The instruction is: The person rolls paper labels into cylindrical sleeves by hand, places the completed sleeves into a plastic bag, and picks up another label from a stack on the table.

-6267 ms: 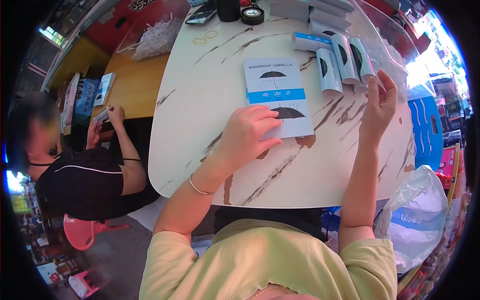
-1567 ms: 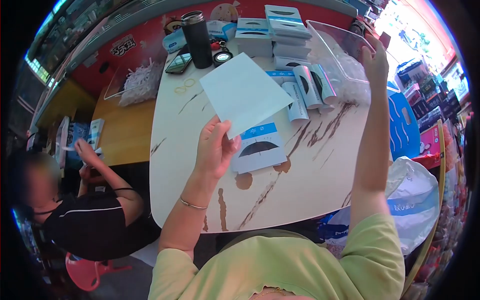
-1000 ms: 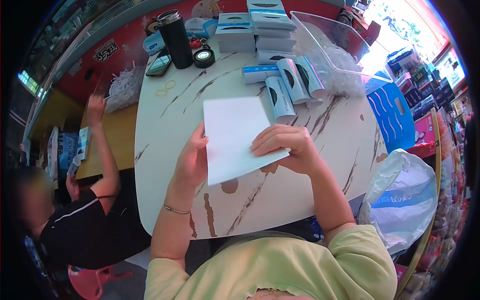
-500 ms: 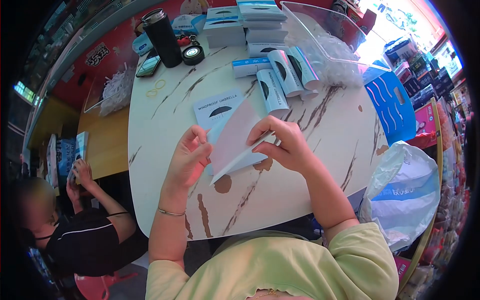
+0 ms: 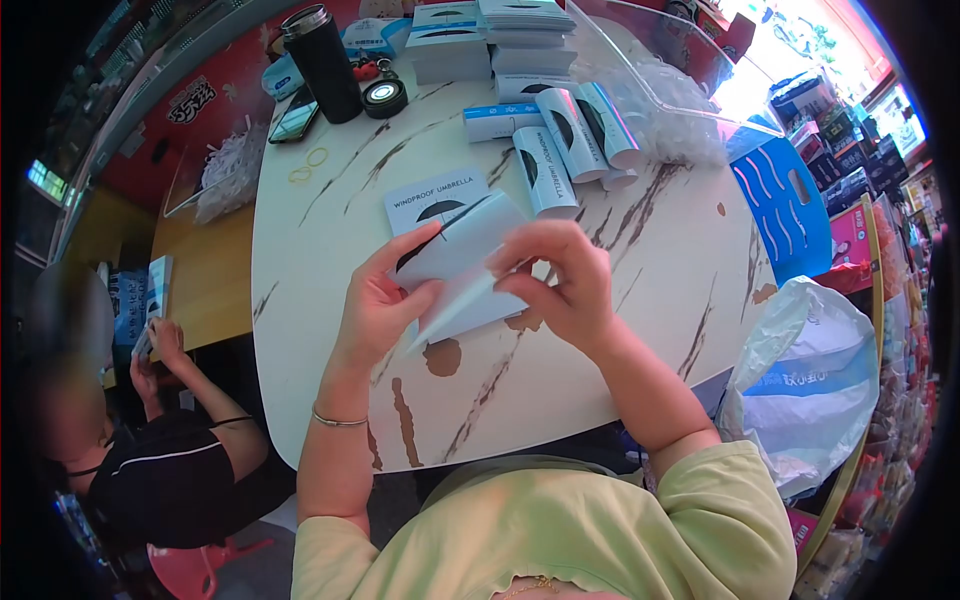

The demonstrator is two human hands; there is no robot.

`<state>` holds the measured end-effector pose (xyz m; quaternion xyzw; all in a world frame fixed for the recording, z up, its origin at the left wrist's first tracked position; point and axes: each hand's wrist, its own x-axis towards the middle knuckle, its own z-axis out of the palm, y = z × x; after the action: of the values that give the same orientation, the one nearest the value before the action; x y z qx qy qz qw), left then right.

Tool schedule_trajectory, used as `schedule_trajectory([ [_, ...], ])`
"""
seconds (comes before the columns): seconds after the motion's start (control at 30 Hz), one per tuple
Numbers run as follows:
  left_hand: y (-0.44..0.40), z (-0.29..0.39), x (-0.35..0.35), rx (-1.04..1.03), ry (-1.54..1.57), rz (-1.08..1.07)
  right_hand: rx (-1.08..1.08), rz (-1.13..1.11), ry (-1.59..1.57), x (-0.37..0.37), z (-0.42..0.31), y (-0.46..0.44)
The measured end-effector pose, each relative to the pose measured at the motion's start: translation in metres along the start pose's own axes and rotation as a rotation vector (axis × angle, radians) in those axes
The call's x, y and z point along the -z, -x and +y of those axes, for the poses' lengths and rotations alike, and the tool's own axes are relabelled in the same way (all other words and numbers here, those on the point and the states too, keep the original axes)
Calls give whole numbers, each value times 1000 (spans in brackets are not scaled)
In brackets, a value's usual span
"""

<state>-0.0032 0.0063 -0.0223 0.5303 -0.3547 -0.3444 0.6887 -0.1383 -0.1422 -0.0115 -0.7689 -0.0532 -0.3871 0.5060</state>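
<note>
My left hand (image 5: 385, 295) grips the left side of a printed paper sheet (image 5: 465, 240), thumb in front and fingers behind. This sheet is bent, with part of a black umbrella picture showing and a pale flap folded toward me. At its right edge, my right hand (image 5: 560, 275) is curled with thumb and fingertips on the paper, slightly smeared by motion. Under and behind it lies a flat sheet (image 5: 435, 200) reading "WINDPROOF UMBRELLA". Beyond my hands are several rolled sheets, among them a paper tube (image 5: 545, 175) with the same lettering.
Stacks of printed sheets (image 5: 450, 60) stand at the back, beside a black flask (image 5: 322, 65), its lid (image 5: 385, 97) and a phone (image 5: 295, 117). A clear bin (image 5: 690, 110) with plastic bags is back right. Rubber bands (image 5: 308, 165) lie left. Another person (image 5: 170, 470) sits at left.
The sheet in my hands has turned so its umbrella print shows. My left fingers have spread along its left side, and my right hand has shifted slightly along its edge.
</note>
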Motion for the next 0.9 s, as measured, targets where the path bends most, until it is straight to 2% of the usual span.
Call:
schedule_trajectory([
  [0.07, 0, -1, -1, -40, -82, -11, -164, 148, -8, -3, 4, 2],
  [0.13, -1, -3, -1, -173, -208, -3, -342, 229, -113, -2, 2, 0],
  [0.17, 0, -3, -1, -163, -220, 19, -378, 239, -105, -2, 2, -2],
  [0.27, -1, 5, -1, -342, -551, 25, -515, 240, -107, -3, 0, -6],
  [0.37, -4, 1, 2, -416, -584, 2, -603, 195, -99, 0, 4, -7],
  [0.57, -3, 1, 7, -430, -726, -81, -689, 156, -210, 3, 10, -9],
  [0.6, -2, 0, 4, -427, -724, -82, -693, 156, -210, 4, 10, -8],
  [0.67, -1, 0, -4, -347, -456, 25, -670, 194, -193, 5, 10, -9],
  [0.9, 0, -10, -2, -191, -189, 214, -585, 260, -205, 8, 10, -8],
])
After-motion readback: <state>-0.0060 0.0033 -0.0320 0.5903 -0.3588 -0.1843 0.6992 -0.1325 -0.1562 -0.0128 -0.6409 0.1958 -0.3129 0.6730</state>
